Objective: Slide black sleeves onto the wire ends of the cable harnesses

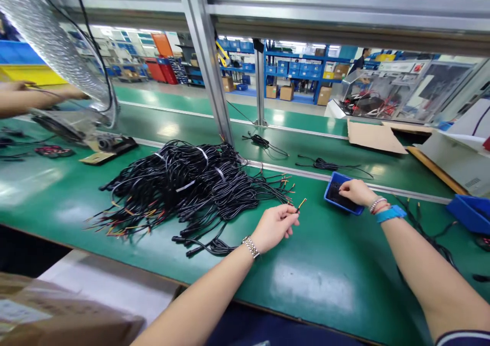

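Note:
My left hand (274,227) is closed in a pinch on a black cable (298,211), whose bare end shows thin yellow and red wires. Just left of it lies a large heap of bundled black cables (191,182), some tied with white bands, with coloured wire ends sticking out. Over to the right, my right hand (355,192) reaches into a small blue bin (332,182) that holds small black pieces. Its fingertips are pinched together among the pieces; whether anything is between them I cannot make out.
Two loose black cables (325,164) lie behind the bin by a metal rail. An upright metal post (210,65) rises behind the heap. At the left are a stand (109,147), a silver duct (57,40) and another person's arm (38,98). Another blue bin (469,213) stands far right.

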The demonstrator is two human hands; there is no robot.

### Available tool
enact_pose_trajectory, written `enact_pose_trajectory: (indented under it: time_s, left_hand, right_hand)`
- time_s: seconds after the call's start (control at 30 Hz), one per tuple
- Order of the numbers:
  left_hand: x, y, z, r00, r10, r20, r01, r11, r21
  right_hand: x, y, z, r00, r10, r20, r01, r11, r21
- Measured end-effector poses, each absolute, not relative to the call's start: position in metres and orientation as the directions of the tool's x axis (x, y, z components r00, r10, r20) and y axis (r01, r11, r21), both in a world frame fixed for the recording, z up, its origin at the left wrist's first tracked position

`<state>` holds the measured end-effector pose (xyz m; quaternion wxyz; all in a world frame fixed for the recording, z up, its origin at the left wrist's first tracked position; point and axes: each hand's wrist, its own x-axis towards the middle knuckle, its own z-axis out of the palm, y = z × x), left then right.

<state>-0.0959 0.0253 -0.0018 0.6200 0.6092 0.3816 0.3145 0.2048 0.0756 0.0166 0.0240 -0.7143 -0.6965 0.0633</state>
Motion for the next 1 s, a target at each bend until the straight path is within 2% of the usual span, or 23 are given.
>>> enact_pose_trajectory:
  time_s: [0.07,0.13,0.27,0.33,0.43,0.67,0.77,0.83,0.93,1.0]
  left_hand:
    - [-0.095,0.027,-0.005,0.489,0.868,-0.086,0.020,0.087,0.996]
    - [-0.095,0.029,-0.010,0.470,0.878,-0.087,-0.036,0.118,0.992]
    - [-0.098,0.032,-0.018,0.439,0.896,-0.061,-0.107,0.120,0.987]
    - [-0.101,0.033,-0.018,0.420,0.907,-0.035,-0.124,0.096,0.988]
    - [-0.105,0.034,-0.016,0.388,0.922,-0.023,-0.141,0.084,0.987]
    - [-0.107,0.037,-0.016,0.329,0.944,0.017,-0.165,0.040,0.985]
    - [-0.107,0.037,-0.017,0.311,0.948,0.063,-0.196,0.000,0.981]
    - [-0.107,0.037,-0.017,0.281,0.958,0.054,-0.218,0.009,0.976]
    - [-0.108,0.037,-0.017,0.262,0.965,0.008,-0.249,0.059,0.967]
    - [-0.108,0.038,-0.017,0.267,0.964,-0.005,-0.263,0.078,0.962]
  right_hand:
    - [0.199,0.070,0.022,0.000,0.999,-0.052,0.987,-0.009,-0.160]
    - [0.186,0.061,0.030,-0.050,0.998,-0.049,0.968,0.036,-0.247]
    - [0.134,0.042,0.043,-0.228,0.972,-0.064,0.788,0.146,-0.598]
    - [0.103,0.036,0.046,-0.332,0.942,-0.056,0.703,0.208,-0.680]
    - [0.067,0.033,0.044,-0.426,0.905,-0.003,0.671,0.314,-0.671]
    - [0.045,0.035,0.035,-0.497,0.861,0.112,0.701,0.474,-0.533]
    - [0.045,0.033,0.032,-0.457,0.882,0.117,0.691,0.435,-0.577]
    - [0.044,0.032,0.029,-0.392,0.916,0.086,0.653,0.342,-0.676]
    - [0.042,0.032,0.024,-0.293,0.956,-0.019,0.516,0.142,-0.845]
    - [0.039,0.032,0.020,-0.254,0.965,-0.064,0.405,0.046,-0.913]
